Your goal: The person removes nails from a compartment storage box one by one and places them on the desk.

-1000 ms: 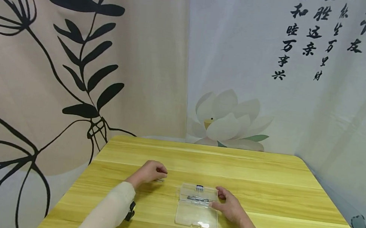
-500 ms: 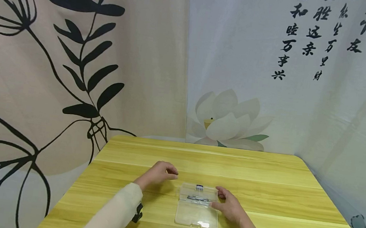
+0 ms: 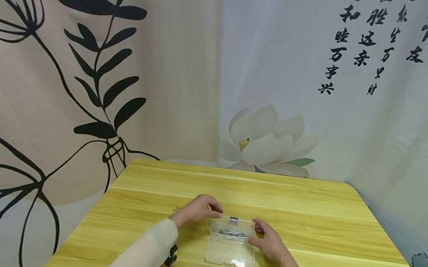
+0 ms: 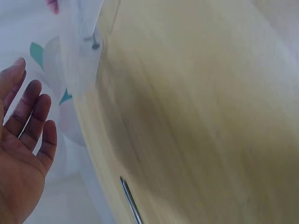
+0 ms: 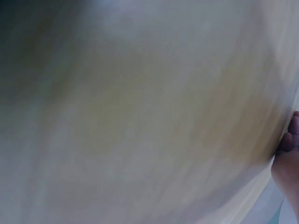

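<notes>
A clear plastic box (image 3: pixel 230 252) lies with its lid spread open on the table, and several thin metal nails or screws (image 3: pixel 231 233) are inside it. My right hand (image 3: pixel 270 242) grips the box's right side, thumb at the front and fingers farther back. Near the box's far left corner my left hand (image 3: pixel 198 211) hovers, holding nothing; its fingers look loosely bent and apart in the left wrist view. Behind that hand, a few similar metal pieces (image 4: pixel 131 200) lie on the table. The right wrist view is blurred and shows only the edge of my right hand (image 5: pixel 287 158).
The wood-grain table (image 3: pixel 326 225) runs back to a hanging cloth (image 3: pixel 180 81) printed with plants and writing. A small blue-and-white label or catch (image 3: pixel 233 220) sits at the box's far side. A black strap mount (image 3: pixel 171 256) is on the left sleeve.
My left hand has left the metal pieces on the table and travelled right to the box's far left corner. The right hand and the box have stayed in place.
</notes>
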`<state>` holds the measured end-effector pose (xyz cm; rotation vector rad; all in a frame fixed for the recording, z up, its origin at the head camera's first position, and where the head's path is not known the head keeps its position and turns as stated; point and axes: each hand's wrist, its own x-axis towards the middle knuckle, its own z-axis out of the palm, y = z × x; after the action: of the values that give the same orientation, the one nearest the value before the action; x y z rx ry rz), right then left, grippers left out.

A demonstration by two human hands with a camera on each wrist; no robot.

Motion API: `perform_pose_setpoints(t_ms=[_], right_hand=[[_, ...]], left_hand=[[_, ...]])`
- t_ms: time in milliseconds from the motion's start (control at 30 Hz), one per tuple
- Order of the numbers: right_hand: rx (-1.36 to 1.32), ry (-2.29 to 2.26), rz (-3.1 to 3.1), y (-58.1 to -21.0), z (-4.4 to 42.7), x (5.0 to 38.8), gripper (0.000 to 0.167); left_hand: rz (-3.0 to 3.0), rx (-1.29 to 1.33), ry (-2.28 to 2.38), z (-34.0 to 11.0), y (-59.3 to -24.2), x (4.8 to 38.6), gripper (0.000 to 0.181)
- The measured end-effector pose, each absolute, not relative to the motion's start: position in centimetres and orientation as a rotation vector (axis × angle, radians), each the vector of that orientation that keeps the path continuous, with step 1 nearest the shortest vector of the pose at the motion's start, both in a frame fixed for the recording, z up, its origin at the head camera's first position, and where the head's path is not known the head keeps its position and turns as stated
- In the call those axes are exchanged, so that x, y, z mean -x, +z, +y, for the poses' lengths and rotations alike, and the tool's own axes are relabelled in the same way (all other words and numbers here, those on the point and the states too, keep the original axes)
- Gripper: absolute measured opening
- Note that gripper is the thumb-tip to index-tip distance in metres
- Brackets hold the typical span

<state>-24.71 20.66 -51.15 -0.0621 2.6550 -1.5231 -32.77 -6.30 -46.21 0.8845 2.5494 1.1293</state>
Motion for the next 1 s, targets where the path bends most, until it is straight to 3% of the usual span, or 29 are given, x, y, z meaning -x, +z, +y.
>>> perform_pose_setpoints(t_ms=[1000], right_hand=[[0.055,-1.527,2.655,-51.2,20.8,24.7,0.071]], left_hand=[[2.554,-0.943,1.035,-3.0,-48.5,31.0,0.004]])
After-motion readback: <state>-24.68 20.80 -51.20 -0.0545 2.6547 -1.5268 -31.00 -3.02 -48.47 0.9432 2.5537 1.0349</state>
